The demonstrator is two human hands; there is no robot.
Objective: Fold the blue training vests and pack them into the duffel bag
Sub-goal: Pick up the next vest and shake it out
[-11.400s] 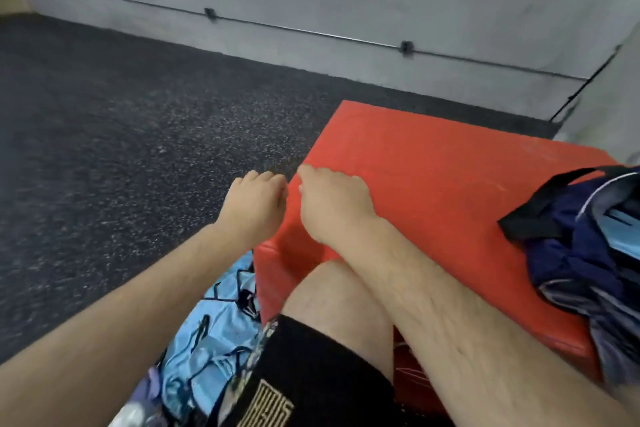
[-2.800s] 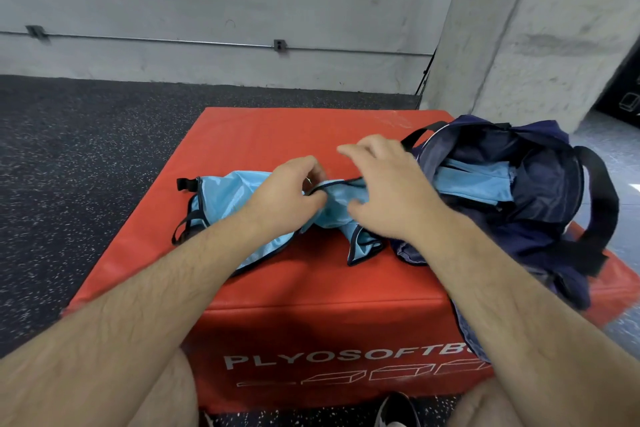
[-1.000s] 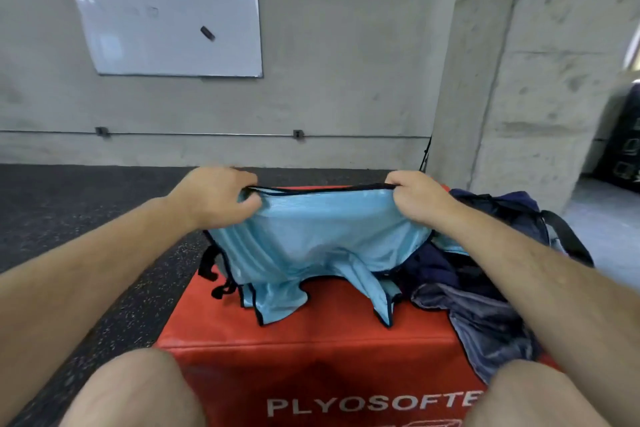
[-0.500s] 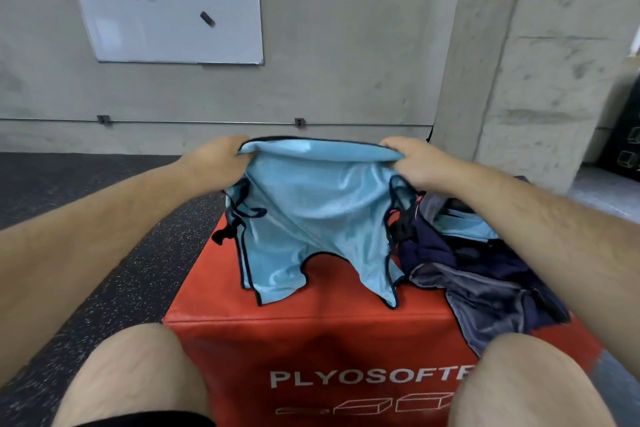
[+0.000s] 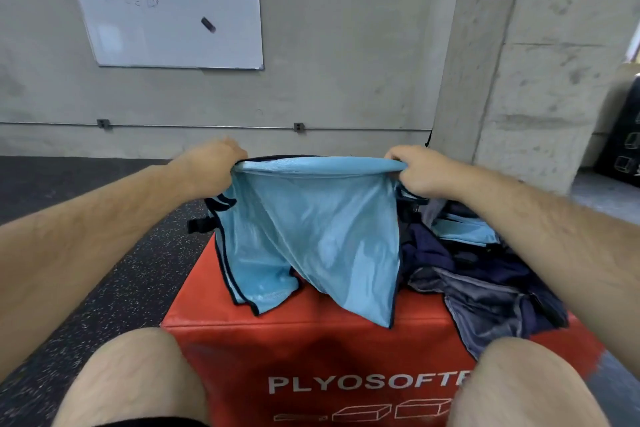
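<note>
A light blue training vest [image 5: 311,229] with dark trim hangs above the red box, stretched between both hands. My left hand [image 5: 211,166] grips its upper left corner and my right hand [image 5: 419,172] grips its upper right corner. The vest's lower ends drape down onto the box top. To the right lies the navy duffel bag [image 5: 485,284], open and slumped, with another light blue vest [image 5: 464,230] inside it. My right forearm crosses over part of the bag.
The red foam plyo box [image 5: 311,350] stands in front of my knees on dark speckled rubber flooring [image 5: 114,288]. A concrete wall with a whiteboard [image 5: 166,3] is behind, and a concrete pillar [image 5: 540,62] rises at the right.
The vest went from lying on the box to being lifted and spread between both hands. In the last half second the hands moved a little further apart, pulling the top edge taut.
</note>
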